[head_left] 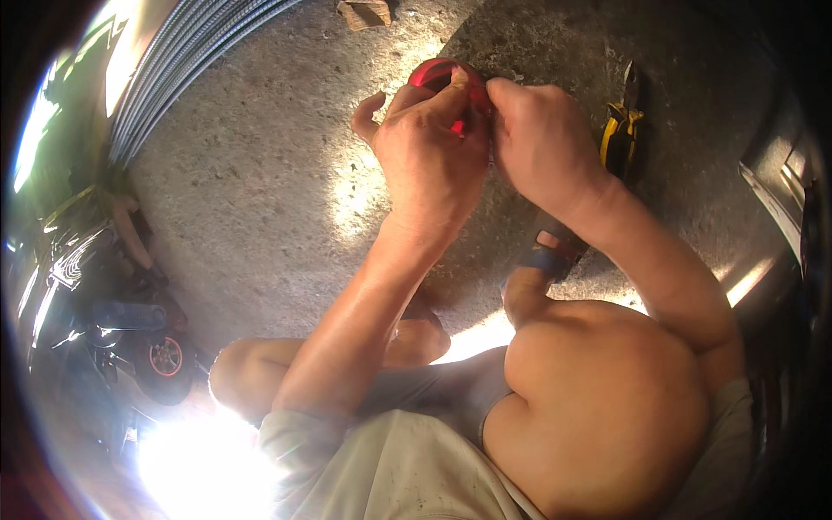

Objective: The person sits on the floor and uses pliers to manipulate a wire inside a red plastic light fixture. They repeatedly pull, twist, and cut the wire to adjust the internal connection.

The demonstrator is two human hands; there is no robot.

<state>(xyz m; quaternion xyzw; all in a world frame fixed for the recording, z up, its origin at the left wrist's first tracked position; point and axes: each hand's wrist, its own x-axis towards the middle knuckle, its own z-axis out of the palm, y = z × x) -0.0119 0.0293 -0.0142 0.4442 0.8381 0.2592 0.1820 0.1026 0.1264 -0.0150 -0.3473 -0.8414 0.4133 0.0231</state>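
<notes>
A red rounded object (422,74) with dark parts sits in my left hand (425,156), whose fingers are wrapped over it. Its kind cannot be made out, as my fingers cover most of it. My right hand (546,143) is closed right beside it, thumb and forefinger pressed together at the object's right edge. Whatever that pinch holds is hidden. On the ground to the right of my right hand lies a pair of pliers (620,134) with yellow and black handles, jaws pointing away from me.
Long ribbed metal rods (186,56) lie in a bundle at the far left. A brown scrap (364,13) rests on the rough concrete floor (251,191). At the lower left stands a wheel (165,356) with a reddish rim. My bent knees are close below my forearms.
</notes>
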